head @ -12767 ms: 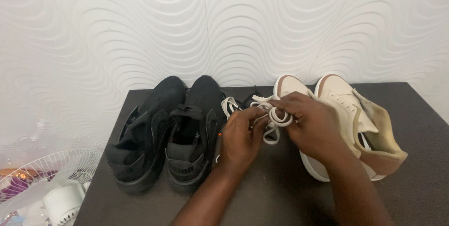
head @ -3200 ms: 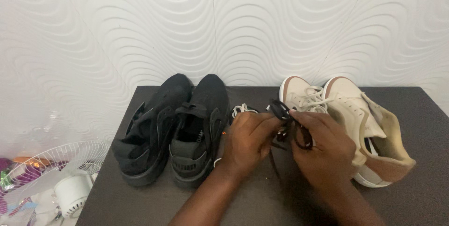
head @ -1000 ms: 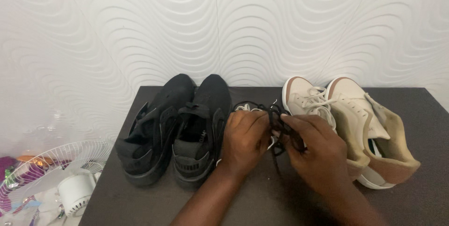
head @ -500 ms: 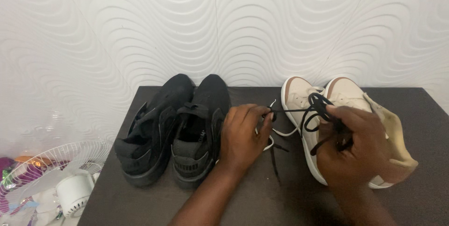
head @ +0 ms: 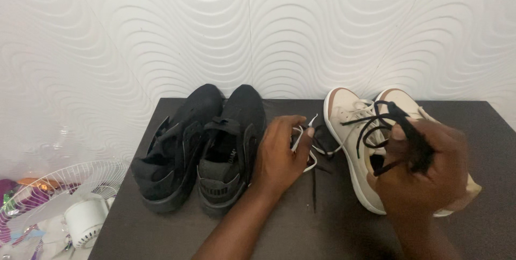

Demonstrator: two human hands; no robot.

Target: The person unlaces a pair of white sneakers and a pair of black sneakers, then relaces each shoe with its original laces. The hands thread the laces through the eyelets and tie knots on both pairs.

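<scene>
From the head camera, your right hand (head: 424, 171) is closed around a coiled black shoelace (head: 384, 125), now lifted over the cream sneakers (head: 355, 131); half a second ago it sat lower and nearer your other hand. Left of that grip, your left hand (head: 279, 155) has let go of the black end and rests half-curled on white laces (head: 301, 141) (loosely, not pinching), beside the black sneakers (head: 215, 141) on the dark table (head: 161, 228).

black shoelace (head: 376, 131) | looped, lifted over cream sneaker (head: 352, 147) | partly bunched
</scene>
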